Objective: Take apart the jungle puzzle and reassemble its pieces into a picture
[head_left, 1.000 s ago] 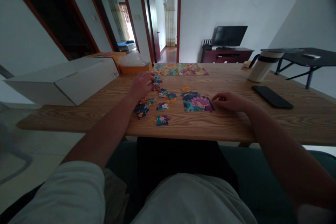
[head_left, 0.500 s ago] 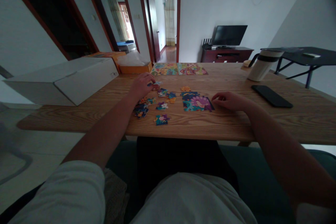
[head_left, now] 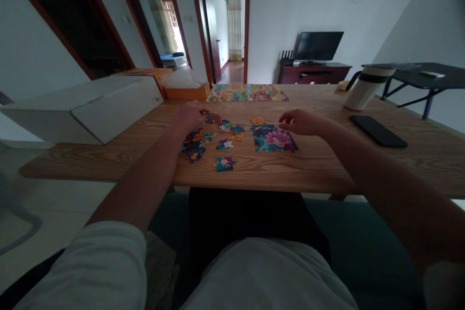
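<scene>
Purple and teal, a partly joined jigsaw panel is laid flat on a wood-grain table. Just beyond the panel's far edge, an orange jigsaw piece is placed; to the panel's left, loose jigsaw pieces are scattered. The right hand is held at the panel's far right corner, fingers loosely bent and parted from the thumb, with nothing seen in its grasp; whether the panel is touched cannot be told. Well to the panel's left, the left hand is held half curled beside a dark red jigsaw piece; its fingertips are unclear, so whether anything is gripped cannot be told. Thin, light, fairly stiff card is suggested, easily slid but liable to be creased at the tabs. Single pieces are best pinched by opposite edges; the panel is best steadied flat under spread fingertips, since its joints could be pulled apart if one corner were lifted.
</scene>
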The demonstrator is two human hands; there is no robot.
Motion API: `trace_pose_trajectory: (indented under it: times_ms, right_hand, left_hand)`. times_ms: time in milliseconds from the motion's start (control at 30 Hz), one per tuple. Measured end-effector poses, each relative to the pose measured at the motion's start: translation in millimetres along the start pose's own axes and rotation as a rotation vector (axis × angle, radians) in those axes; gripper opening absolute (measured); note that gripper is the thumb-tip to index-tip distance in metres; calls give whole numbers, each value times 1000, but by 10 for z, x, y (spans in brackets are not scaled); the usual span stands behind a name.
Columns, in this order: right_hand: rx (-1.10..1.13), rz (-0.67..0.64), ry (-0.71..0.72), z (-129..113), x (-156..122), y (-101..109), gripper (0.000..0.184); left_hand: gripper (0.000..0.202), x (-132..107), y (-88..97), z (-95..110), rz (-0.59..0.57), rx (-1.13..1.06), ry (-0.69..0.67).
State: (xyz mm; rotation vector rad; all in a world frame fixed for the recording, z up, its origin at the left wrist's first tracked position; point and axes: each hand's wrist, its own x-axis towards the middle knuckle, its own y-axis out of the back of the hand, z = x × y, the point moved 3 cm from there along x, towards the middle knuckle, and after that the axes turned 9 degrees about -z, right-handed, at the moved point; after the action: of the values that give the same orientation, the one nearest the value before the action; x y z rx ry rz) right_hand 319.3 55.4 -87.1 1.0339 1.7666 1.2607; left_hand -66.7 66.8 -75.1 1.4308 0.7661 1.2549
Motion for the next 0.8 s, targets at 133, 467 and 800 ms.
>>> trace_pose_trajectory:
  times_ms: [133,467,800]
  right_hand:
    - [-84,49,-35,-295,507,2,42]
    - [-127,50,-149,-576,912,-353,54]
    - [-240,101,-69,-604,883,-401,50]
  left_hand:
    - [32,4,-58,7,-94,61,33]
    - [38,0,-171,-9,-284,80,56]
    - [38,9,-200,-15,-323,91,77]
